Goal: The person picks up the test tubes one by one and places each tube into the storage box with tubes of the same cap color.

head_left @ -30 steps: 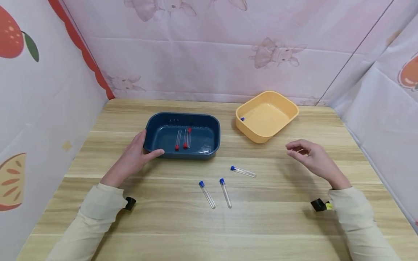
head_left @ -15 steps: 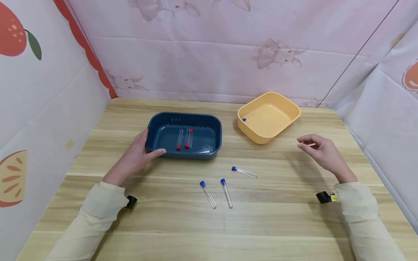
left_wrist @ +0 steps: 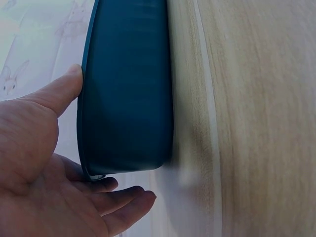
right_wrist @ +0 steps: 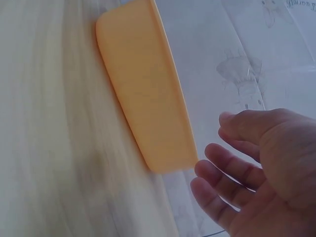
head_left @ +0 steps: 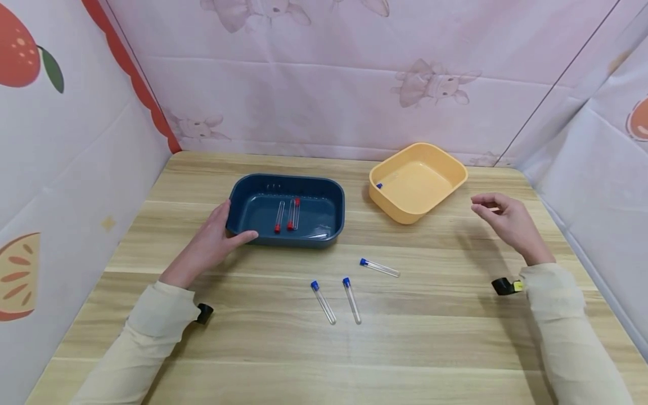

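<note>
a: what is the head view showing?
b: the left hand [head_left: 210, 244] is spreading its fingers wide round the near left corner of the blue tub [head_left: 321, 211]. three red-capped tubes [head_left: 291, 221] are lying inside.
a: and the right hand [head_left: 508, 222]?
b: it's hovering over the table [head_left: 430, 349], just right of the yellow tub [head_left: 395, 209], thumb and forefinger standing narrow. inside that tub a blue cap [head_left: 379, 185] is showing by the left wall.
a: what's lying out front?
b: three blue-capped tubes [head_left: 324, 304] are lying on the wood, two side by side, one crosswise behind them.
a: any labels?
b: a yellow sticker [head_left: 517, 286] is showing by the right cuff [head_left: 539, 278], too small to read.
a: left wrist view?
b: the thumb is touching the blue tub's rim; the fingers are reaching past its corner, loosely bent.
a: right wrist view?
b: thumb and forefinger are lying close together, maybe touching, i can't tell; the others are bending loosely near the yellow tub's end. upside-down letters [right_wrist: 299, 4] are running across the pale cloth [right_wrist: 222, 39], too blurred for reading.
</note>
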{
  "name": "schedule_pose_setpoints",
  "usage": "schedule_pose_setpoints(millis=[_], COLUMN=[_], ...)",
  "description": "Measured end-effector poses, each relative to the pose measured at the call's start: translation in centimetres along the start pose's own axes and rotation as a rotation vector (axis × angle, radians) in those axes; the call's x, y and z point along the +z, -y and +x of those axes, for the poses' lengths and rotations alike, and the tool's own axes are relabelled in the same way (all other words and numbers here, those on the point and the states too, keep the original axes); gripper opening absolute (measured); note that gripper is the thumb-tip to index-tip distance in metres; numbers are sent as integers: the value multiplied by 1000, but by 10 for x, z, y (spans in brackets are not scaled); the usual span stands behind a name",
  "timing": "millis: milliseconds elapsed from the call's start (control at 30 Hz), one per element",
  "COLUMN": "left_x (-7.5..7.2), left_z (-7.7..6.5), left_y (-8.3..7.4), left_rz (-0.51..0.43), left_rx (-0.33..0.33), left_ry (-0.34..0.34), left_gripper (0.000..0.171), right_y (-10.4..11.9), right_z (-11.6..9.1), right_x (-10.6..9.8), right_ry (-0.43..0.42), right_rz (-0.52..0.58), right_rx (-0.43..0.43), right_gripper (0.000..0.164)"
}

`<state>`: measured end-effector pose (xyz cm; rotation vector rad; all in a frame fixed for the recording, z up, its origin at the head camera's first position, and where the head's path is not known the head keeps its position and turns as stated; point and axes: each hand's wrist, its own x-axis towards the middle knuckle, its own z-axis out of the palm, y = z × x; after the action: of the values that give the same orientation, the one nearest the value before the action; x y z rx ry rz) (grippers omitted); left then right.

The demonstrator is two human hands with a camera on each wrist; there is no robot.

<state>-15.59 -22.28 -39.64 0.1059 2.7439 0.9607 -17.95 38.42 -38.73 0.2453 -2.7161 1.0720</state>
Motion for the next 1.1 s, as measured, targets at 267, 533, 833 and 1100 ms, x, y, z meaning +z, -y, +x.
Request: schedule_pose_setpoints(millis=[267,533,833,1100], left_x=[-1,-1,-1,0], left_z=[1,1,-1,0], left_y=[1,1,-1,0], left_rz=[1,-7,-19,-9], left_rx=[-1,-2,-17,-4], left_ry=[-2,0,4,-9], left_gripper=[113,113,112,111], right_y=[-7,-18,-21,-27], right_z=[20,45,68,84], right_x=[-7,-7,-3,4], right_ry=[3,-43,-73,-110], right_rz=[12,35,48,104], right_rx=[52,71,122,144], right_gripper=[39,38,44,44])
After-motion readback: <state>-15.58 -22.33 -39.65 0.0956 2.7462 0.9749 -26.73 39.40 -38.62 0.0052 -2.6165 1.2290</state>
